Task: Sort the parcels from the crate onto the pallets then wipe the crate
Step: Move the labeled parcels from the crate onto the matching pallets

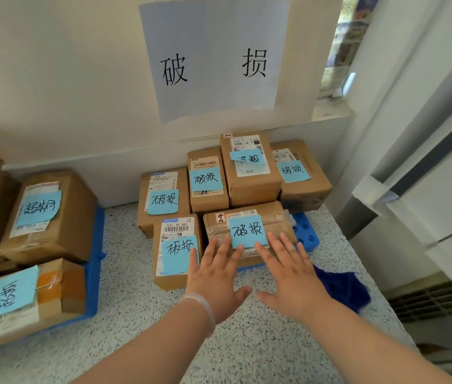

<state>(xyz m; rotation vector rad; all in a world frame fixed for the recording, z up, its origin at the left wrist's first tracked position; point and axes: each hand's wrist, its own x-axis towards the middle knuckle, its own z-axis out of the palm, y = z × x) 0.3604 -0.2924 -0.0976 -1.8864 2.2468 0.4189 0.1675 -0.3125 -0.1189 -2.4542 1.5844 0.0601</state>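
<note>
My left hand (pixel 216 275) and right hand (pixel 292 275) reach out side by side over the speckled floor (pixel 141 314). Both are palm down with fingers straight and spread, holding nothing. A pale bracelet (pixel 202 307) sits on my left wrist.

The fingertips of both hands lie over the near edge of the front parcel (pixel 277 217). I cannot tell for sure whether they press on it or hover just above it. My left forefinger reaches the lower corner of its blue note (pixel 248 231).

Just right of my right hand, a dark blue cloth (pixel 342 286) lies on the floor. The front parcel sits on a blue pallet (pixel 306 230), with a second parcel (pixel 176 253) just beside it on the left. Behind them, nearer the wall, stand four more parcels (pixel 249 187), each with a blue note.

Well to the left, a second pallet (pixel 95 239) carries other parcels (pixel 53 217). Above, a paper sign (pixel 213 59) with two characters hangs on the wall.
</note>
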